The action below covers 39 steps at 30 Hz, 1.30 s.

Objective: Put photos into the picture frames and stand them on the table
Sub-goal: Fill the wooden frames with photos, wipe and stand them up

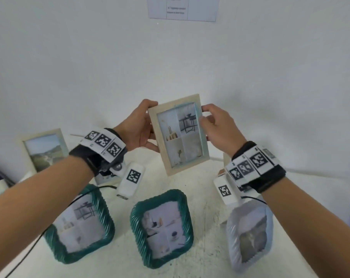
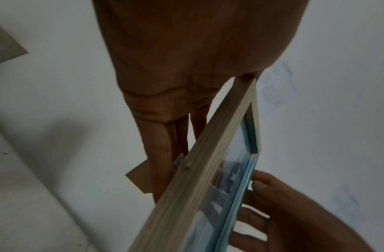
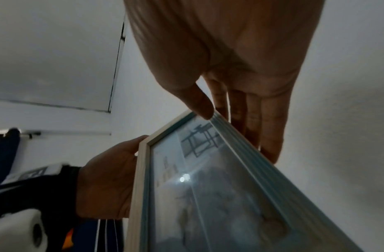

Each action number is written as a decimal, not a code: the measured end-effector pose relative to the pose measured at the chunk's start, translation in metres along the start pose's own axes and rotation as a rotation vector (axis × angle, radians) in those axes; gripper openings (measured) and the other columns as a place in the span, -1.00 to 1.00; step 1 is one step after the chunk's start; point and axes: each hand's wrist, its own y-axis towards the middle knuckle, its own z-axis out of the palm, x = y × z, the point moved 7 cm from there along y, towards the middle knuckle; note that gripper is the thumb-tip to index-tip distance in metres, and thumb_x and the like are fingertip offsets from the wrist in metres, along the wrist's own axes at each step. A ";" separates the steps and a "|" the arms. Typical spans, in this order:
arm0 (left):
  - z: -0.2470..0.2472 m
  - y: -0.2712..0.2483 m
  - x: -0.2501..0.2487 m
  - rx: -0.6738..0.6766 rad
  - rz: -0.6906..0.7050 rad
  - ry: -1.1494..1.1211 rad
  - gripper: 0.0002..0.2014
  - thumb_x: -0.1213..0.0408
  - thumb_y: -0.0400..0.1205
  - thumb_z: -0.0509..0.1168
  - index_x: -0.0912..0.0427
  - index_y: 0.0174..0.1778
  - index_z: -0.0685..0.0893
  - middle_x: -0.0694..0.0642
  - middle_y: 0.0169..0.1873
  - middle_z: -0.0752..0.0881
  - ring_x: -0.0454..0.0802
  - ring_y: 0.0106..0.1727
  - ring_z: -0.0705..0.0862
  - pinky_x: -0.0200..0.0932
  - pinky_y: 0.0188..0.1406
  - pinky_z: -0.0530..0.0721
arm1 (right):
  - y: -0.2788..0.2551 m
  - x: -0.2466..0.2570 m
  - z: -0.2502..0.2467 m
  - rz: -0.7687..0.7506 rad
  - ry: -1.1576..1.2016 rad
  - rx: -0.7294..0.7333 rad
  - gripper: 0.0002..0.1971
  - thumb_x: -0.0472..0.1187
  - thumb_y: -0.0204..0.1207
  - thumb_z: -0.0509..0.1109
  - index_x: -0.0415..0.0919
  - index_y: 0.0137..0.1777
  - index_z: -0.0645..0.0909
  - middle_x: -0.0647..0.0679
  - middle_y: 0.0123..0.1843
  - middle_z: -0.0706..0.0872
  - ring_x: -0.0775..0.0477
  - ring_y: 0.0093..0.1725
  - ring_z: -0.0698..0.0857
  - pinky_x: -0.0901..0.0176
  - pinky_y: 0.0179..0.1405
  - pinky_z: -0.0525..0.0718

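At the centre of the head view, the left hand (image 1: 139, 127) and right hand (image 1: 218, 125) are gripping the wooden frame (image 1: 179, 135) by its side edges, above the table (image 1: 206, 197). Lowering it well means swinging the back stand (image 2: 139, 177) out first.

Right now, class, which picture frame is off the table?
The pale wooden frame, gripped by the left hand and right hand; the others stand on the table.
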 end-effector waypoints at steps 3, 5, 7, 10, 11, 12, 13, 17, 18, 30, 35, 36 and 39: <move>-0.007 0.024 0.023 -0.011 -0.067 0.010 -0.43 -0.07 0.68 -0.16 0.24 0.17 0.62 0.39 0.07 0.64 0.30 0.07 0.62 0.42 0.18 0.64 | 0.015 -0.017 0.024 0.044 -0.222 0.096 -0.72 -0.11 0.68 0.17 -0.19 0.28 0.56 -0.18 -0.16 0.76 -0.14 -0.13 0.70 0.08 -0.11 0.62; -0.012 0.037 0.040 -0.016 -0.126 0.017 -0.46 -0.04 0.67 -0.15 0.27 0.14 0.61 0.38 0.04 0.65 0.29 0.01 0.64 0.41 0.14 0.65 | 0.019 -0.033 0.038 0.108 -0.276 0.188 -0.68 -0.09 0.67 0.16 -0.27 0.27 0.54 -0.20 -0.11 0.73 -0.14 -0.12 0.68 0.05 -0.11 0.61; -0.016 0.048 0.055 -0.023 -0.181 0.030 -0.46 -0.05 0.67 -0.12 0.26 0.08 0.64 0.36 0.01 0.68 0.27 -0.04 0.68 0.41 0.14 0.66 | 0.020 -0.048 0.051 0.157 -0.291 0.272 -0.69 -0.10 0.68 0.16 -0.31 0.23 0.52 -0.21 -0.09 0.69 -0.13 -0.18 0.63 0.10 -0.24 0.55; -0.015 0.060 0.074 -0.033 -0.238 0.066 -0.45 -0.15 0.70 -0.08 0.16 0.02 0.71 0.32 0.01 0.74 0.25 0.00 0.72 0.35 0.10 0.71 | 0.021 -0.065 0.065 0.205 -0.336 0.349 -0.69 -0.08 0.70 0.15 -0.33 0.22 0.48 -0.25 -0.01 0.64 -0.13 -0.14 0.58 0.12 -0.29 0.47; -0.013 0.064 0.080 -0.030 -0.254 0.076 -0.44 -0.18 0.71 -0.06 0.15 0.04 0.71 0.31 0.04 0.74 0.24 0.02 0.73 0.30 0.07 0.73 | 0.023 -0.071 0.069 0.225 -0.351 0.370 -0.68 -0.07 0.70 0.16 -0.34 0.23 0.48 -0.25 0.01 0.63 -0.16 -0.11 0.59 0.09 -0.25 0.49; -0.012 0.066 0.086 -0.026 -0.269 0.079 -0.44 -0.20 0.70 -0.04 0.15 0.08 0.70 0.32 0.06 0.73 0.25 0.04 0.73 0.27 0.05 0.73 | 0.024 -0.076 0.072 0.249 -0.355 0.390 -0.67 -0.07 0.69 0.16 -0.34 0.23 0.48 -0.26 0.04 0.64 -0.19 -0.07 0.62 0.07 -0.20 0.53; -0.012 0.069 0.091 -0.025 -0.281 0.075 -0.45 -0.20 0.70 -0.03 0.16 0.10 0.69 0.32 0.08 0.72 0.25 0.06 0.72 0.27 0.05 0.73 | 0.025 -0.082 0.075 0.270 -0.351 0.410 -0.66 -0.06 0.68 0.17 -0.35 0.24 0.48 -0.29 0.07 0.64 -0.21 -0.04 0.64 0.03 -0.13 0.57; -0.016 0.074 0.109 -0.023 -0.323 0.047 -0.50 -0.17 0.71 0.01 0.16 0.07 0.66 0.31 0.06 0.68 0.23 0.06 0.69 0.31 0.10 0.71 | 0.023 -0.093 0.085 0.352 -0.294 0.489 -0.60 -0.10 0.67 0.18 -0.49 0.24 0.50 -0.35 0.02 0.67 -0.40 0.09 0.71 -0.31 0.13 0.69; -0.017 0.075 0.114 -0.025 -0.332 0.044 -0.51 -0.16 0.70 0.02 0.16 0.06 0.67 0.31 0.04 0.68 0.23 0.06 0.69 0.33 0.13 0.70 | 0.021 -0.094 0.087 0.370 -0.281 0.508 -0.59 -0.12 0.67 0.18 -0.54 0.19 0.52 -0.33 -0.05 0.64 -0.43 0.09 0.72 -0.35 0.12 0.69; -0.019 0.077 0.139 -0.026 -0.358 0.043 -0.51 -0.15 0.70 0.03 0.16 0.09 0.68 0.30 0.06 0.73 0.22 0.09 0.71 0.35 0.21 0.69 | 0.018 -0.110 0.103 0.433 -0.296 0.552 -0.57 -0.09 0.64 0.20 -0.53 0.17 0.57 -0.29 -0.09 0.66 -0.37 0.03 0.78 -0.28 0.09 0.74; -0.018 0.078 0.138 -0.032 -0.347 0.084 -0.50 -0.17 0.69 0.03 0.17 0.08 0.68 0.28 -0.01 0.72 0.17 0.04 0.71 0.27 0.16 0.73 | 0.016 -0.113 0.100 0.446 -0.285 0.535 -0.52 -0.11 0.62 0.20 -0.60 0.24 0.55 -0.50 0.10 0.72 -0.38 0.02 0.78 -0.31 0.08 0.73; -0.018 0.079 0.138 -0.035 -0.350 0.093 -0.49 -0.18 0.69 0.04 0.17 0.09 0.68 0.27 -0.01 0.73 0.17 0.04 0.72 0.25 0.12 0.75 | 0.015 -0.113 0.099 0.450 -0.286 0.535 -0.51 -0.11 0.62 0.21 -0.60 0.25 0.55 -0.52 0.12 0.71 -0.38 0.02 0.78 -0.32 0.09 0.72; -0.023 0.080 0.138 -0.064 -0.362 0.120 -0.45 -0.23 0.65 0.11 0.20 0.14 0.68 0.28 0.03 0.73 0.16 0.04 0.73 0.21 0.03 0.78 | 0.012 -0.113 0.098 0.458 -0.289 0.541 -0.52 -0.12 0.61 0.21 -0.58 0.25 0.56 -0.51 0.11 0.72 -0.39 0.04 0.77 -0.31 0.09 0.72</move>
